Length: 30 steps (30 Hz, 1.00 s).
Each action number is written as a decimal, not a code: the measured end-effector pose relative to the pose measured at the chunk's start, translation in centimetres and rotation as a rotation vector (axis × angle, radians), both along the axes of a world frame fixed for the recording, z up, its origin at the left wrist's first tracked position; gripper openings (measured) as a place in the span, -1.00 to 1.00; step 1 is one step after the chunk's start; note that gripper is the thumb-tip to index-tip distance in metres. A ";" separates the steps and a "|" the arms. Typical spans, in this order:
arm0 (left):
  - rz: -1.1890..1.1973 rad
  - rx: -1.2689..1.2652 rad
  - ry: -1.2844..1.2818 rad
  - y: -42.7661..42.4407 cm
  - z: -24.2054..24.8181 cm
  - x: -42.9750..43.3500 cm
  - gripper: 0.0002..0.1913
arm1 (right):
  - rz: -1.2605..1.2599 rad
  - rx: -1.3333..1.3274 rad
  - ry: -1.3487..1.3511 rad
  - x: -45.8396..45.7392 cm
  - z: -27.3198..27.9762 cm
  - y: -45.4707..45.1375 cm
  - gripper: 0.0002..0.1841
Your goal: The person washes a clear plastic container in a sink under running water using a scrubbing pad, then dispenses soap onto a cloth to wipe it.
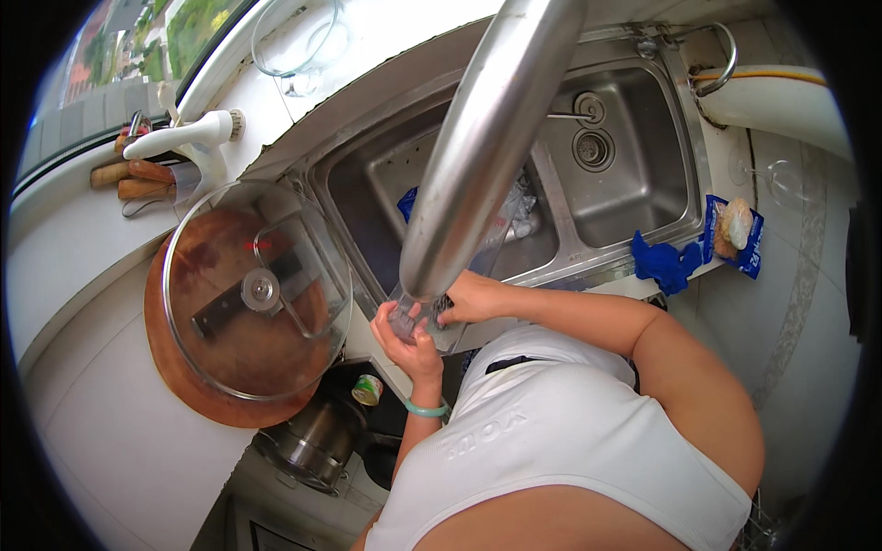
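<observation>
My left hand (412, 342) grips one end of a clear plastic container (451, 337) at the front edge of the sink. Fingers of my right hand (475, 297) hold a dark scouring pad (441, 308), probably steel wool, against the container's surface. Much of the container's far part is hidden behind the thick steel faucet (482, 144), which crosses the view above both hands. Beyond them is the left sink basin (355, 200), with crumpled clear plastic (521, 210) and a bit of blue material (408, 203) in it.
A glass lid (303, 234) rests over a cleaver (224, 310) on a round wooden chopping board (162, 372). Right of the sink are a blue cloth (665, 262), a blue packet (747, 262) and a wine glass (785, 182). A steel pot (317, 441) stands below left.
</observation>
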<state>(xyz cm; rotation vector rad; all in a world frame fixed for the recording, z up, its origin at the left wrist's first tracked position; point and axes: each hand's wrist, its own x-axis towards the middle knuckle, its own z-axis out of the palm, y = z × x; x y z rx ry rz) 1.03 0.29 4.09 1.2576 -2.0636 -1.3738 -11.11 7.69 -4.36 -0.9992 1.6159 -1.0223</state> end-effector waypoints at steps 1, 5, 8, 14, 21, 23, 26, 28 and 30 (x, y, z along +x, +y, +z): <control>-0.013 -0.006 0.008 0.0 0.0 -0.1 -0.47 | 0.000 -0.007 -0.116 -0.7 1.4 0.2 -0.63; -0.018 -0.019 -0.008 0.3 0.0 -0.1 -0.47 | -0.091 -0.002 -0.100 -2.0 -3.9 1.2 -0.73; -0.006 -0.006 -0.014 0.5 0.1 -0.2 -0.47 | -0.166 0.312 0.130 -3.6 -7.5 1.4 -0.78; -0.085 -0.160 -0.042 -0.4 -0.2 0.2 -0.47 | -0.007 -0.074 -0.118 -0.4 2.5 -1.0 -0.62; -0.047 -0.012 0.006 -1.5 0.3 0.0 -0.50 | -0.360 0.180 0.238 -6.1 -4.6 2.9 -0.76; -0.075 -0.085 -0.022 -1.4 1.8 -0.5 -0.52 | -0.502 0.365 0.131 -9.8 0.1 4.2 -0.70; -0.092 -0.256 -0.082 -1.3 4.8 -1.7 -0.54 | -0.825 0.357 0.205 -14.5 0.6 6.5 -0.55; -0.181 -0.416 -0.147 -1.1 7.2 -2.3 -0.55 | -0.968 0.346 0.170 -17.8 0.5 7.8 -0.47; -0.187 -0.417 -0.157 -1.0 8.8 -2.0 -0.54 | -0.990 0.217 0.061 -20.3 0.2 8.3 -0.61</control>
